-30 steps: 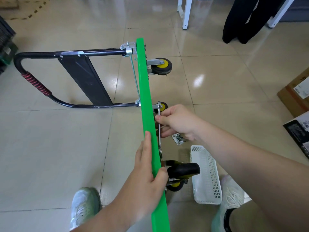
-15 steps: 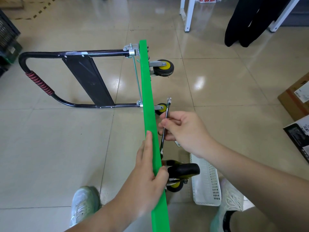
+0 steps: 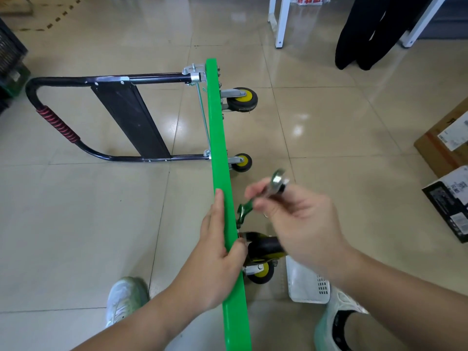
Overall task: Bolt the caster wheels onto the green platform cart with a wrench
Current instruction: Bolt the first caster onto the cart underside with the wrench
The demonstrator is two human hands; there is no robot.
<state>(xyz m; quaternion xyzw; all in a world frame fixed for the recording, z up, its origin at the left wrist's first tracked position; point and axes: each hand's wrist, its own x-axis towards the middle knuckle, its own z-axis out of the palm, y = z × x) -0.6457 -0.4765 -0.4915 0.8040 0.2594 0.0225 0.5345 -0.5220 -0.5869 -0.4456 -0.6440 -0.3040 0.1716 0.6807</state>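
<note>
The green platform cart (image 3: 219, 138) stands on its edge on the tiled floor, its black folded handle (image 3: 76, 117) lying out to the left. My left hand (image 3: 217, 252) grips the platform's top edge, thumb on the right face. Two casters (image 3: 241, 99) (image 3: 241, 162) are fixed at the far end, and a black caster (image 3: 263, 249) sits on the right face just below my hands. My right hand (image 3: 298, 221) pinches a metal wrench (image 3: 260, 196), blurred by motion, tilted away from the platform with its ring end up to the right.
A white plastic basket (image 3: 306, 287) lies on the floor by my right shoe (image 3: 339, 323). My left shoe (image 3: 124, 297) is left of the platform. Cardboard and black boxes (image 3: 450, 173) sit at the right edge. White table legs (image 3: 281, 21) and a person's dark trousers (image 3: 367, 31) stand beyond.
My right hand has pulled the wrench away from the platform and swung it from upright to slanted, ring end out to the right. My left hand keeps its grip on the green edge.
</note>
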